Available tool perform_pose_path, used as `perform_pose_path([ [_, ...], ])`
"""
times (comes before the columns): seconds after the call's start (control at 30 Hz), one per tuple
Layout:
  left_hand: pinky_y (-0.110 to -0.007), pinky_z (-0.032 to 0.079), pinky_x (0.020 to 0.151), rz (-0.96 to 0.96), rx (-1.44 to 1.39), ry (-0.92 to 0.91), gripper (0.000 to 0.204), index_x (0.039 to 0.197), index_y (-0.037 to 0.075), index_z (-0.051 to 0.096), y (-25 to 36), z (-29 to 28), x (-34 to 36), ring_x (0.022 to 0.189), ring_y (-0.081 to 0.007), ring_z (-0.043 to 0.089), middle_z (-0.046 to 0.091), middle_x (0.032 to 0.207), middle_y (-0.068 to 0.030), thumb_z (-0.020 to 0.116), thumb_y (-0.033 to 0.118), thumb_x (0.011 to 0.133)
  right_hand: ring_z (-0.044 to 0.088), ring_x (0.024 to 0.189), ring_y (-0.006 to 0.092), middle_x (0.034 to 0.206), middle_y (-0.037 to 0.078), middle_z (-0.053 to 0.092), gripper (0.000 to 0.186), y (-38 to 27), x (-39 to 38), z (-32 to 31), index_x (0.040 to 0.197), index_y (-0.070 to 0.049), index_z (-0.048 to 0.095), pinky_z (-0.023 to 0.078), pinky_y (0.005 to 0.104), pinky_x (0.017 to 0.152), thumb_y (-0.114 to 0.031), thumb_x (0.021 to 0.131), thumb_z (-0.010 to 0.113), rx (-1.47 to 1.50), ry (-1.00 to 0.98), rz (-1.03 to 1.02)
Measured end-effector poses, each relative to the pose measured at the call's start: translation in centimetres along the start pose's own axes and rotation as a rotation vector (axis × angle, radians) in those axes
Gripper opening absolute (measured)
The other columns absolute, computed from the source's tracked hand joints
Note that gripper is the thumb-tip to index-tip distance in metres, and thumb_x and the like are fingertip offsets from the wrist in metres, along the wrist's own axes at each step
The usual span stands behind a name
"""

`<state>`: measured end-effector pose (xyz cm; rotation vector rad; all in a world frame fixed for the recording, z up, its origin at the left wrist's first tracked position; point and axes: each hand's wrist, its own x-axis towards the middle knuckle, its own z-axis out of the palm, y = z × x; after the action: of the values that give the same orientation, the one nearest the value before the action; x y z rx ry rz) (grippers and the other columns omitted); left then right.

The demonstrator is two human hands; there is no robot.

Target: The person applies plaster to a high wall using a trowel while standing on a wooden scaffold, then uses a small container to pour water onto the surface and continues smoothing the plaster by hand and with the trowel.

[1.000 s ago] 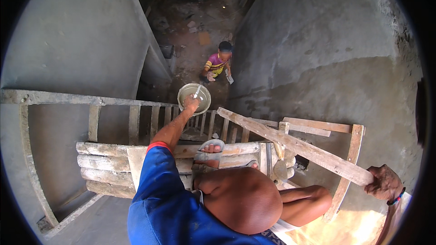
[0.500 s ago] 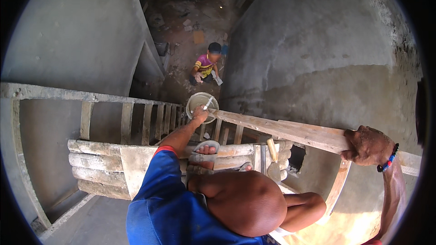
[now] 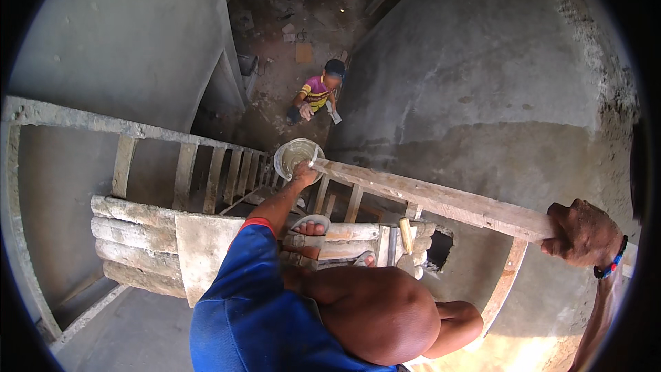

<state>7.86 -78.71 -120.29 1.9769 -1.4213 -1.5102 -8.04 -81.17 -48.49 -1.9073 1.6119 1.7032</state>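
Observation:
My left hand (image 3: pixel 303 171) is closed at the near rim of a round, pale bucket (image 3: pixel 290 151), which hangs beyond the platform edge; a white handle piece shows by my fingers. The bucket's inside looks greyish and wet. My right hand (image 3: pixel 585 233), with a beaded band at the wrist, is wrapped round a long wooden beam (image 3: pixel 441 198) of the scaffold frame. Next to my foot lies a trowel (image 3: pixel 406 235) with a yellowish wooden handle, its blade partly hidden by my knee.
I crouch on a platform of round poles (image 3: pixel 141 231) with a flat board (image 3: pixel 205 248) on it. Ladder-like wooden frames (image 3: pixel 182 176) stand at both sides. Far below, a person (image 3: pixel 318 93) in a cap squats on the littered floor. Plastered walls (image 3: pixel 475 69) rise close by.
The bucket tilts slightly more and sits a little further left in view. My right hand keeps its grip on the beam. The person below has shifted slightly, one hand raised.

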Motion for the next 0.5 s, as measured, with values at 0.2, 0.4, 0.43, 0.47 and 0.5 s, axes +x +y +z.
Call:
perform_pose_path([
  [0.2, -0.043, 0.045, 0.097, 0.028, -0.012, -0.076, 0.042, 0.116, 0.001, 0.057, -2.0, -0.8, -0.2, 0.115, -0.0382, 0.054, 0.059, 0.119, -0.0238, 0.056, 0.024, 0.081, 0.065, 0.084, 0.0334, 0.083, 0.020, 0.065, 0.040, -0.2, -0.5, -1.9, 0.098, -0.004, 0.062, 0.052, 0.0436, 0.075, -0.040, 0.080, 0.064, -0.121, 0.181, -0.065],
  [0.4, -0.045, 0.043, 0.099, -0.201, -0.101, 0.174, 0.054, 0.127, 0.002, 0.049, 4.0, -4.3, -1.4, 0.117, -0.0381, 0.053, 0.052, 0.129, -0.0228, 0.063, 0.021, 0.078, 0.065, 0.086, 0.0330, 0.085, 0.019, 0.065, 0.040, -1.0, 1.6, -3.1, 0.098, -0.004, 0.062, 0.052, 0.0434, 0.076, -0.039, 0.080, 0.063, -0.237, 0.401, -0.138],
  [0.43, -0.046, 0.044, 0.098, 0.072, -0.158, 0.433, 0.056, 0.128, 0.002, 0.048, 5.6, -5.8, -1.4, 0.116, -0.0370, 0.054, 0.053, 0.128, -0.0224, 0.065, 0.021, 0.078, 0.065, 0.086, 0.0329, 0.086, 0.019, 0.065, 0.039, -1.5, 2.5, -3.6, 0.098, -0.004, 0.062, 0.052, 0.0434, 0.076, -0.039, 0.080, 0.063, -0.252, 0.414, -0.150],
  [0.47, -0.042, 0.044, 0.097, 0.200, -0.395, 0.330, 0.058, 0.130, 0.001, 0.047, 10.6, -8.3, -2.7, 0.116, -0.0347, 0.055, 0.053, 0.128, -0.0227, 0.066, 0.022, 0.079, 0.065, 0.086, 0.0328, 0.086, 0.018, 0.065, 0.039, -1.8, 4.1, -3.3, 0.098, -0.005, 0.062, 0.052, 0.0434, 0.076, -0.039, 0.080, 0.063, -0.257, 0.388, -0.153],
  [0.5, -0.038, 0.044, 0.097, 0.305, -0.637, 0.213, 0.061, 0.132, 0.000, 0.046, 15.7, -11.5, -4.3, 0.116, -0.0323, 0.056, 0.054, 0.127, -0.0230, 0.067, 0.024, 0.080, 0.064, 0.089, 0.0323, 0.090, 0.017, 0.065, 0.037, -2.3, 5.8, -3.2, 0.098, -0.006, 0.063, 0.053, 0.0431, 0.078, -0.038, 0.080, 0.063, -0.249, 0.312, -0.153],
])
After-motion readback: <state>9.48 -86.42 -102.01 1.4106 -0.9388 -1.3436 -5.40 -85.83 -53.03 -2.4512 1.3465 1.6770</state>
